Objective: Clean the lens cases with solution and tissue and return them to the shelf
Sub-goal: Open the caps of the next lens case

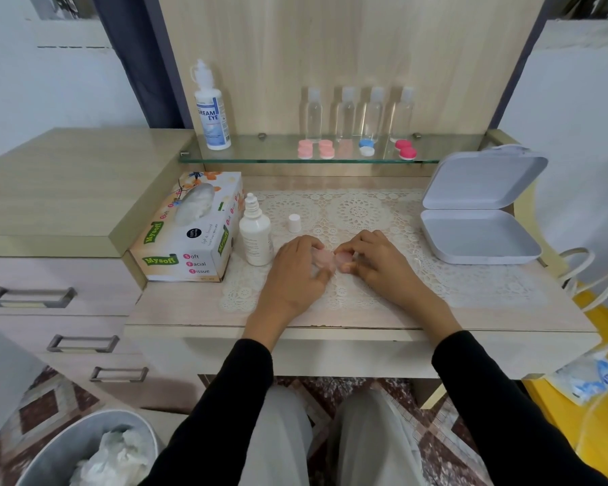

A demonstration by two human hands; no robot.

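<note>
Centrally, round pink case (327,257), lacy mat (362,208)

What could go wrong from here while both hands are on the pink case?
1. The small white bottle appears uncapped and stands right beside the left hand. A nudge could tip it and spill solution onto the lace mat.
2. Its loose cap stands on the mat and could be knocked away.
3. The pink lens case is small and held between the left hand and the right hand. It may slip during twisting.
</note>
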